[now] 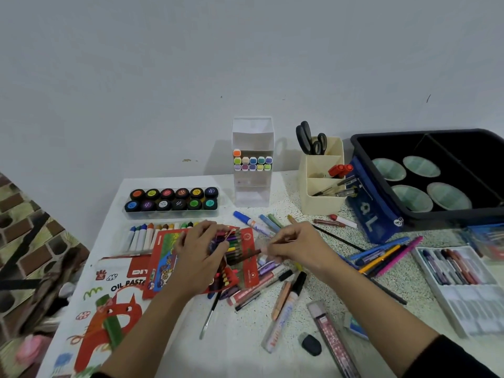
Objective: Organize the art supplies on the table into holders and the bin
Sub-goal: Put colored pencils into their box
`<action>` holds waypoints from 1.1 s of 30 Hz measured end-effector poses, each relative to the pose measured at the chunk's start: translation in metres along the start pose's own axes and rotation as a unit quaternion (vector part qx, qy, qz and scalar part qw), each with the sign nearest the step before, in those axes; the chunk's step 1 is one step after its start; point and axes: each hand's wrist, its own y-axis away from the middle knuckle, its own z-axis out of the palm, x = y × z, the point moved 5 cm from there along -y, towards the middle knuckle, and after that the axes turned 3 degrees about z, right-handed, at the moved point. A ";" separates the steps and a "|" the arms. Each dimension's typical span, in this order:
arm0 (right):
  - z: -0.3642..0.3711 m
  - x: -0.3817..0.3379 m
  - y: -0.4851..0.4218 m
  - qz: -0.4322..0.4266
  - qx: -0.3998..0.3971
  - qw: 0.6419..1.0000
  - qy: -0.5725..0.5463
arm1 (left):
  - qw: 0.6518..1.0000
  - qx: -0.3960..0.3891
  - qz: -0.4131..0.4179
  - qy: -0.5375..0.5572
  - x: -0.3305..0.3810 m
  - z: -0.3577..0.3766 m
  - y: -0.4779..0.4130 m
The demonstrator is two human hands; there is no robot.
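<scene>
Left hand (200,251): fingers curled over the row of coloured pencils (231,245), holding the red pencil pack (248,268) against the table (240,350). Right hand (298,248): thumb and fingers pinch the rear end of a dark brown pencil (245,253). The pencil lies nearly level across the pack, its front end pointing toward the left hand. Whether that end sits inside the pack cannot be told.

Positions relative to this two-hand grip:
- Beyond it, by the wall: clear marker holder (252,162), upright, with rows of coloured caps showing
- Beyond and left: tray of paint pots (171,200)
- Beyond and right: cream holder (321,203) containing scissors (311,140); further right, black bin (381,143) holding four pale bowls, with a blue pencil case (371,214) leaning on it
- Right of it: a fan of loose pens (387,255)
- Near side, just below: loose markers (283,312) and a brush (210,315)
- Near side, left: oil pastel box (109,304), partly under the pack
</scene>
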 end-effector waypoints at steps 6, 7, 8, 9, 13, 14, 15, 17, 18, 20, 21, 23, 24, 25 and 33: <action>0.021 -0.005 0.001 -0.154 0.025 0.927 0.340 | 1.000 -0.009 0.003 -0.003 0.002 0.001 -0.003; 0.032 -0.006 0.001 -0.184 0.025 0.911 0.368 | 1.000 -0.005 0.008 -0.001 0.003 0.001 -0.003; 0.044 -0.006 0.002 -0.210 0.026 0.895 0.392 | 1.000 -0.002 0.014 -0.001 0.004 0.002 -0.004; 0.054 -0.006 0.001 -0.227 0.026 0.881 0.415 | 1.000 0.000 0.019 -0.004 0.005 0.002 -0.004; 0.060 -0.007 -0.002 -0.211 0.033 0.884 0.416 | 1.000 0.008 0.026 -0.004 0.005 0.003 -0.004; 0.054 -0.008 -0.001 -0.209 0.049 0.888 0.407 | 1.000 0.008 0.026 -0.005 0.004 0.003 -0.004; 0.048 -0.008 0.000 -0.203 0.064 0.886 0.412 | 1.000 0.005 0.025 -0.005 0.003 0.004 -0.004; 0.039 -0.007 0.003 -0.187 0.077 0.864 0.462 | 1.000 0.001 0.020 -0.008 0.001 0.005 -0.004; 0.037 -0.006 0.006 -0.182 0.074 0.853 0.483 | 1.000 0.001 0.017 -0.010 0.001 0.006 -0.004; 0.038 -0.004 0.009 -0.178 0.062 0.853 0.487 | 1.000 0.002 0.011 -0.016 0.001 0.006 -0.004; 0.040 -0.004 0.011 -0.181 0.060 0.856 0.480 | 1.000 0.003 0.009 -0.017 0.001 0.006 -0.004; 0.049 -0.003 0.011 -0.196 0.058 0.860 0.468 | 1.000 0.006 0.011 -0.013 0.002 0.006 -0.003; 0.055 -0.003 0.009 -0.203 0.057 0.859 0.466 | 1.000 0.007 0.012 -0.013 0.003 0.006 -0.003; 0.059 -0.002 0.008 -0.210 0.056 0.860 0.461 | 1.000 0.009 0.013 -0.016 0.005 0.006 -0.003; 0.015 -0.006 0.017 -0.141 0.087 0.938 0.304 | 1.000 0.011 0.019 -0.017 0.004 0.010 -0.001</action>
